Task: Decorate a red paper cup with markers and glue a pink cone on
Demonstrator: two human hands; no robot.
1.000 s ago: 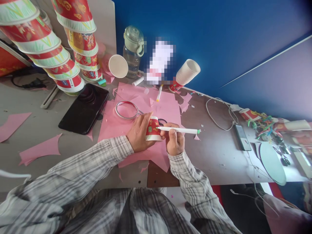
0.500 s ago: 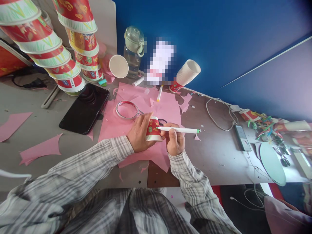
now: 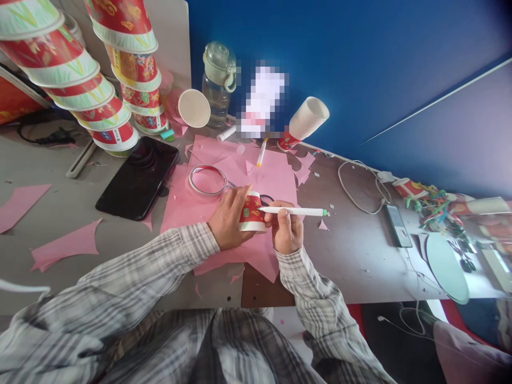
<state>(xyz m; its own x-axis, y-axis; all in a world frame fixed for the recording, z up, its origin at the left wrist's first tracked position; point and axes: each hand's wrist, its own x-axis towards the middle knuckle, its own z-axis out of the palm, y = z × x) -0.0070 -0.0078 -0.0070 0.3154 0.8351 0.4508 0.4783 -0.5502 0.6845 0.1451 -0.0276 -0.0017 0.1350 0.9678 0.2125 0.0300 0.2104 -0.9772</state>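
Observation:
My left hand (image 3: 230, 218) is wrapped round a red and white paper cup (image 3: 252, 212), which is turned with its wide white rim toward me. A white marker (image 3: 298, 211) with a green end is pinched in my right hand (image 3: 287, 229). Its tip is at the cup's red printed side; whether it touches the surface I cannot tell. Under both hands lie sheets of pink paper (image 3: 184, 205). Just beyond my left hand rests a pair of scissors or a ring-shaped metal frame (image 3: 208, 180), and a dark loop (image 3: 267, 199) shows behind the cup.
Two tall stacks of decorated cups (image 3: 112, 136) rise at the left, beside a black tablet (image 3: 138, 178). A water bottle (image 3: 218, 85), a lying cup (image 3: 194, 108) and nested cups (image 3: 308, 120) stand along the blue wall. Cables (image 3: 340, 181) and a grey device (image 3: 398, 226) are at right.
Almost nothing differs. Both hands keep their places at the cup, and the marker's tip has shifted very slightly along its red side.

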